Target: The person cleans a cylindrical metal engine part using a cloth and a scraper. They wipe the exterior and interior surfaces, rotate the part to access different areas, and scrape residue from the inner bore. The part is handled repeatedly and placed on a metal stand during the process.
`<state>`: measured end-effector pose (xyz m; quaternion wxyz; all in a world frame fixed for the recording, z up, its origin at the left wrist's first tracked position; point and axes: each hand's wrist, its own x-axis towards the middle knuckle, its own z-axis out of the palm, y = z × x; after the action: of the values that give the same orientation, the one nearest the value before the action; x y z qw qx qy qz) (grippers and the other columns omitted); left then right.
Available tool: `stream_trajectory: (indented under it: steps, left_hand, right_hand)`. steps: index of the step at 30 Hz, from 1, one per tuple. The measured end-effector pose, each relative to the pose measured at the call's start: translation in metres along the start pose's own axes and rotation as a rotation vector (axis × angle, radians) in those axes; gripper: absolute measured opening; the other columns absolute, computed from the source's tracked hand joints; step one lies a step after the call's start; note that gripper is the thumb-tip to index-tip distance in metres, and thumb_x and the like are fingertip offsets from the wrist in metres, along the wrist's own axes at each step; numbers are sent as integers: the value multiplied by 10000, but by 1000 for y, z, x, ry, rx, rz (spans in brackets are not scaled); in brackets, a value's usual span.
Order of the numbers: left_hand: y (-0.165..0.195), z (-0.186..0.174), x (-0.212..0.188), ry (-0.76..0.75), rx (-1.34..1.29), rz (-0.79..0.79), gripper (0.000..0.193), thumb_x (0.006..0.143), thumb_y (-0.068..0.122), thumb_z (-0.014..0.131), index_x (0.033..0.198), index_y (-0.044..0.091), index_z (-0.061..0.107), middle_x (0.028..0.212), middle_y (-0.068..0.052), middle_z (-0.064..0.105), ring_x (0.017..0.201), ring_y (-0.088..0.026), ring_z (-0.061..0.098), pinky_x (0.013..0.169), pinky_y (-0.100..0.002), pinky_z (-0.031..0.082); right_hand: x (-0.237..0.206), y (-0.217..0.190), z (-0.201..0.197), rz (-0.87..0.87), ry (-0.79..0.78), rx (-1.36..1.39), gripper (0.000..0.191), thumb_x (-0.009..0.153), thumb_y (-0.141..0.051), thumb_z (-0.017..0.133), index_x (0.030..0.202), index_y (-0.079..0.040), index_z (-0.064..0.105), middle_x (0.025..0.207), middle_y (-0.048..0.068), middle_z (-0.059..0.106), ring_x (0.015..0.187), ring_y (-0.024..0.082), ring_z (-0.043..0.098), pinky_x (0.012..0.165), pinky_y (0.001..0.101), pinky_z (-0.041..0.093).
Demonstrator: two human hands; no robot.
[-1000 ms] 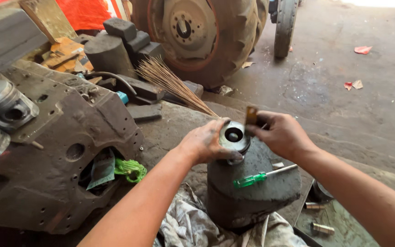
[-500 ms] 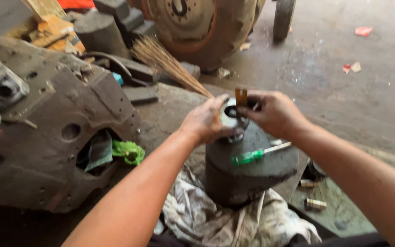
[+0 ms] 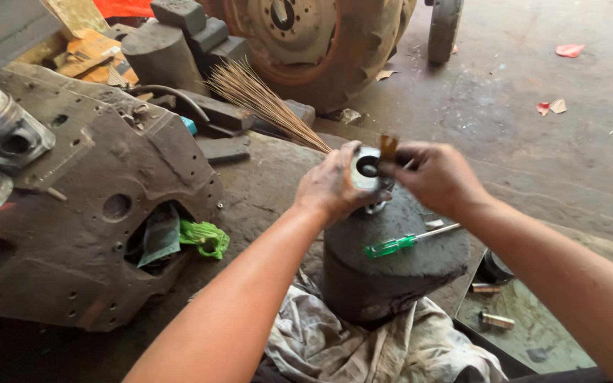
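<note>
Far to the left of both hands sits a big rusty engine casing (image 3: 86, 213) with a green rag (image 3: 206, 237) stuck in its hole. A broom of thin sticks (image 3: 264, 99) lies behind the left hand. The left hand (image 3: 331, 186) has its grip closed around a round metal ring part (image 3: 365, 169), holding it on top of a dark grey block (image 3: 391, 262). The right hand (image 3: 438, 177) is touching the same ring, its grip pinched shut on a small brown piece (image 3: 388, 147). Just below the right hand, a green-handled screwdriver (image 3: 391, 245) lies on the block. A dirty cloth (image 3: 335, 340) sits under the block.
</note>
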<state>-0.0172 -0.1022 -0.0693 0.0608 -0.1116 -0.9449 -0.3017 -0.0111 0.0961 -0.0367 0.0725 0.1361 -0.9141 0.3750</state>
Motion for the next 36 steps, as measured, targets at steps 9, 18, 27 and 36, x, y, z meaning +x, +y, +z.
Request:
stream_trajectory:
  steps: [9, 18, 27, 36]
  left_hand:
    - [-21, -4, 5, -68, -57, 180, 1089, 648, 658, 836, 1502, 123, 422, 1458, -151, 559, 1357, -321, 534, 1100, -425, 441]
    - [-15, -7, 6, -117, -40, 80, 1119, 624, 651, 827, 1518, 136, 395, 1467, -128, 551, 1357, -308, 524, 1091, -419, 439]
    - [-15, -7, 7, -154, -15, 53, 1112, 620, 679, 788, 1525, 152, 413, 1484, -131, 552, 1350, -318, 543, 1086, -424, 452]
    - [-16, -9, 9, -155, 51, 81, 1141, 626, 682, 797, 1534, 137, 372, 1522, -123, 509, 1368, -323, 510, 1093, -441, 418]
  right_hand:
    - [-5, 10, -4, -70, 54, 6, 275, 905, -257, 746, 1157, -153, 781, 1018, 72, 801, 838, 134, 759, 750, 309, 572]
    - [-10, -8, -5, -178, 71, -244, 237, 878, -238, 781, 1101, -157, 792, 1005, 100, 780, 851, 306, 734, 747, 411, 563]
    - [-9, -6, -6, -212, 92, -195, 254, 839, -254, 763, 1078, -175, 797, 1013, 86, 766, 830, 293, 737, 718, 414, 575]
    - [-8, -3, -1, -155, 96, -190, 256, 883, -286, 749, 1105, -167, 791, 1024, 106, 776, 865, 294, 744, 773, 417, 572]
